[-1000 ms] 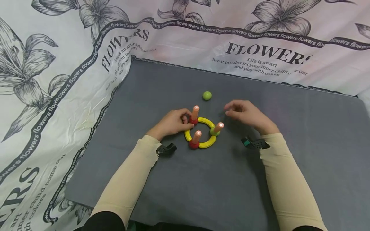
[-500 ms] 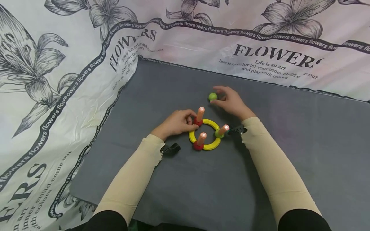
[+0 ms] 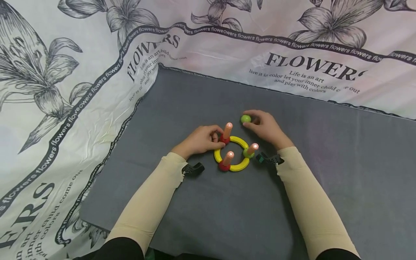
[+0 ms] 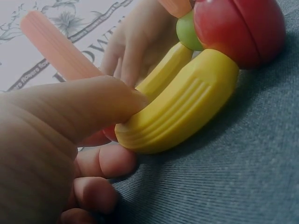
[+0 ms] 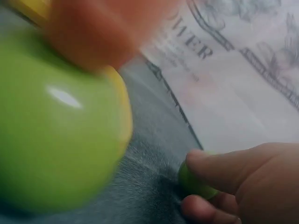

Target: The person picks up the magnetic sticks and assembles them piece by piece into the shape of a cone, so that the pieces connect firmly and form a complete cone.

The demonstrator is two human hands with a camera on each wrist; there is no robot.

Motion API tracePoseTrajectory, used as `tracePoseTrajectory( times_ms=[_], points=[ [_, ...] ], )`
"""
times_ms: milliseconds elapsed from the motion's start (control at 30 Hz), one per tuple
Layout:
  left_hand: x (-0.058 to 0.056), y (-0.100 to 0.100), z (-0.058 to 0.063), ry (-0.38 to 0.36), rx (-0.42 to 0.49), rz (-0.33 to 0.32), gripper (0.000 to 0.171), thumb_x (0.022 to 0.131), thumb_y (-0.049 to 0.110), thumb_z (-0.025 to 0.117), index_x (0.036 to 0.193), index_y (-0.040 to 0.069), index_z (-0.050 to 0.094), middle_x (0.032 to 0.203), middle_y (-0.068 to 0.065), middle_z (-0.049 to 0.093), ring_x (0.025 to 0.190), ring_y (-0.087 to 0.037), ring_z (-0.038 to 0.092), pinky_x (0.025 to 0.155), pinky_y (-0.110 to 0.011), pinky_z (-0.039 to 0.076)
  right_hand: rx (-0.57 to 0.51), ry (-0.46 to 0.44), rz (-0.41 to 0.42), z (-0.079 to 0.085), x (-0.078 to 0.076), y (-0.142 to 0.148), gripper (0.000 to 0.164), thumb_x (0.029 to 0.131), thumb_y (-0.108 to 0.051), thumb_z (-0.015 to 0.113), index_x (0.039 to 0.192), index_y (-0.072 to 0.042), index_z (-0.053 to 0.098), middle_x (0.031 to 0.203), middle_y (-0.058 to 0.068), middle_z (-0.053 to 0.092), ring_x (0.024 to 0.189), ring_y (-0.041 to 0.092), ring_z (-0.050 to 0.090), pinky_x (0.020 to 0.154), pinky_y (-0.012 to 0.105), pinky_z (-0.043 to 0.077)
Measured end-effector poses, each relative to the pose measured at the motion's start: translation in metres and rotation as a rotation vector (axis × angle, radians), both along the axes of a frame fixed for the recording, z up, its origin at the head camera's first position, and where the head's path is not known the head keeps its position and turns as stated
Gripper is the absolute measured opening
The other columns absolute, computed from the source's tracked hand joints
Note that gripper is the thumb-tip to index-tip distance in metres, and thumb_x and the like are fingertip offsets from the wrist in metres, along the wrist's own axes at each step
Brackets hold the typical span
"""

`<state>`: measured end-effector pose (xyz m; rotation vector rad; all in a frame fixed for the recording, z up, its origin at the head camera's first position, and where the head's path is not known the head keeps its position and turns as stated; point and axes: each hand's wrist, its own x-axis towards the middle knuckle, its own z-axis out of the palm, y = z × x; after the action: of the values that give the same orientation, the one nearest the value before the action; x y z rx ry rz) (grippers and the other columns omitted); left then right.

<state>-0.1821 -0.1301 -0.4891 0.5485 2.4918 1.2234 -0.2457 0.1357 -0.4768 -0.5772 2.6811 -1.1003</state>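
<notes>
A toy ring (image 3: 240, 167) of curved yellow pieces lies on the grey cloth, joined by two red balls (image 3: 224, 166) and a green ball (image 3: 248, 154). Orange pegs (image 3: 228, 130) stand up from these three balls. At the far-left joint, my left hand (image 3: 201, 141) pinches the ring between thumb and fingers; in the left wrist view the thumb lies along a yellow piece (image 4: 187, 107). Beyond the ring, my right hand (image 3: 267, 127) pinches a loose green ball (image 3: 246, 118). The right wrist view shows thumb and fingertips around this ball (image 5: 191, 182), low over the cloth.
Grey cloth (image 3: 195, 216) covers the table top. White sheeting with printed flowers (image 3: 227, 50) borders it at the back and left. A dark strap (image 3: 269, 159) sits on each wrist, the right one close beside the ring's green joint.
My right hand has reached from the ring's right side to the loose green ball, grasped it and drawn it slightly toward the ring. The left hand keeps its hold on the ring.
</notes>
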Motion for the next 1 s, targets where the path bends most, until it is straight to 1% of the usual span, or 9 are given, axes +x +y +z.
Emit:
tracePoseTrajectory(
  times_ms=[67, 133, 267, 467, 567, 667, 800, 900, 1000],
  points=[
    [0.0, 0.0, -0.001, 0.003, -0.01, 0.003, 0.037, 0.085, 0.037, 0.076, 0.114, 0.018, 0.062, 0.072, 0.002, 0.062, 0.057, -0.016, 0.054, 0.057, -0.028, 0.045, -0.015, 0.007, -0.005, 0.003, 0.01, 0.002, 0.042, 0.092, -0.031, 0.069, 0.132, -0.018, 0.061, 0.095, 0.008, 0.065, 0.073, 0.023, 0.057, 0.064, 0.036, 0.045],
    [0.0, 0.0, -0.001, 0.002, -0.016, 0.006, 0.038, 0.085, 0.037, 0.076, 0.114, 0.018, 0.062, 0.072, 0.002, 0.062, 0.058, -0.016, 0.055, 0.058, -0.028, 0.046, -0.034, 0.005, -0.018, 0.009, 0.021, 0.005, 0.044, 0.092, -0.033, 0.069, 0.132, -0.017, 0.061, 0.1, 0.008, 0.067, 0.077, 0.022, 0.06, 0.065, 0.037, 0.046],
    [0.0, 0.0, -0.001, -0.001, -0.016, 0.006, 0.039, 0.085, 0.037, 0.076, 0.115, 0.017, 0.062, 0.072, 0.001, 0.061, 0.058, -0.017, 0.055, 0.058, -0.029, 0.047, -0.078, 0.012, -0.055, 0.028, 0.043, 0.01, 0.046, 0.091, -0.04, 0.068, 0.132, -0.019, 0.061, 0.114, 0.004, 0.066, 0.088, 0.02, 0.063, 0.067, 0.037, 0.049],
    [0.0, 0.0, -0.001, 0.009, 0.003, 0.009, 0.038, 0.085, 0.036, 0.076, 0.114, 0.017, 0.062, 0.071, 0.001, 0.061, 0.058, -0.017, 0.055, 0.059, -0.029, 0.047, -0.113, 0.063, -0.058, 0.069, 0.073, 0.017, 0.039, 0.09, -0.043, 0.068, 0.127, -0.031, 0.063, 0.105, -0.002, 0.066, 0.081, 0.017, 0.062, 0.064, 0.032, 0.05],
    [0.0, 0.001, -0.001, 0.006, 0.004, 0.008, 0.037, 0.085, 0.036, 0.076, 0.114, 0.017, 0.062, 0.071, 0.001, 0.061, 0.058, -0.017, 0.055, 0.059, -0.029, 0.047, -0.113, 0.079, -0.041, 0.088, 0.087, 0.02, 0.035, 0.089, -0.037, 0.072, 0.122, -0.031, 0.064, 0.101, -0.005, 0.065, 0.08, 0.014, 0.059, 0.063, 0.027, 0.047],
    [0.0, 0.001, -0.001, 0.004, 0.002, 0.009, 0.037, 0.085, 0.036, 0.075, 0.114, 0.018, 0.062, 0.071, 0.001, 0.062, 0.057, -0.017, 0.055, 0.059, -0.03, 0.047, -0.107, 0.09, 0.012, 0.102, 0.097, 0.022, 0.034, 0.086, -0.028, 0.077, 0.118, -0.028, 0.066, 0.098, -0.007, 0.065, 0.08, 0.012, 0.057, 0.062, 0.025, 0.044],
    [0.0, 0.0, -0.002, 0.008, -0.007, 0.012, 0.037, 0.085, 0.037, 0.075, 0.115, 0.02, 0.062, 0.071, 0.001, 0.062, 0.057, -0.017, 0.054, 0.058, -0.03, 0.047, -0.113, 0.116, 0.128, 0.109, 0.103, 0.024, 0.034, 0.081, -0.02, 0.082, 0.11, -0.027, 0.066, 0.093, -0.009, 0.064, 0.078, 0.01, 0.056, 0.059, 0.024, 0.043],
    [-0.001, 0.001, -0.002, 0.007, -0.011, 0.015, 0.037, 0.085, 0.038, 0.075, 0.115, 0.02, 0.062, 0.071, 0.001, 0.062, 0.057, -0.017, 0.054, 0.058, -0.031, 0.047, -0.095, 0.123, 0.19, 0.11, 0.104, 0.024, 0.033, 0.079, -0.022, 0.083, 0.106, -0.029, 0.065, 0.09, -0.012, 0.064, 0.076, 0.008, 0.056, 0.059, 0.025, 0.044],
    [-0.001, 0.002, -0.001, 0.008, -0.018, 0.015, 0.037, 0.085, 0.037, 0.075, 0.114, 0.019, 0.062, 0.071, 0.001, 0.062, 0.057, -0.018, 0.055, 0.058, -0.031, 0.047, -0.064, 0.115, 0.209, 0.11, 0.105, 0.025, 0.033, 0.079, -0.024, 0.083, 0.105, -0.03, 0.064, 0.088, -0.013, 0.063, 0.074, 0.007, 0.056, 0.058, 0.026, 0.045]
  ],
)
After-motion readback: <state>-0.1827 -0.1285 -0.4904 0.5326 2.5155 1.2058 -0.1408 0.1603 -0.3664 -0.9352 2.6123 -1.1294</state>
